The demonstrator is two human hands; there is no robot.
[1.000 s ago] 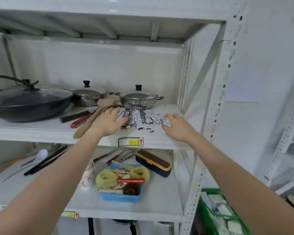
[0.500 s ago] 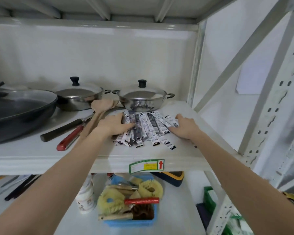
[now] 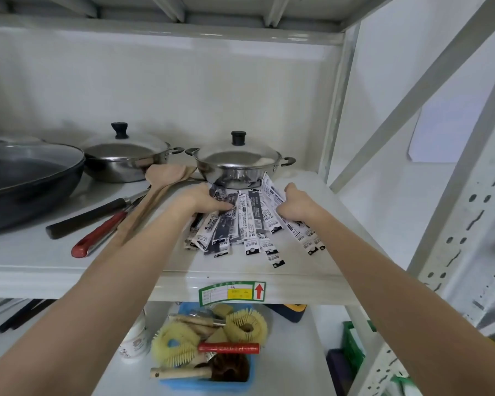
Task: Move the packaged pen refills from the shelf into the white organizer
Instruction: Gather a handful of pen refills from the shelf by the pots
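White metal shelf (image 3: 312,278) here, refill packets (image 3: 249,221) fanned near its front edge. Left hand (image 3: 200,200) and right hand (image 3: 295,207) curl onto the pile from both sides, seemingly mid-gather. I'd squeeze them into one bundle, lift clear of the steel pot (image 3: 237,164) behind. Organizer's not in view.

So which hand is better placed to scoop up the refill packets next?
Probably the left hand: it rests on the dense part of the refill packets. The right hand only curls over the fan's right edge.
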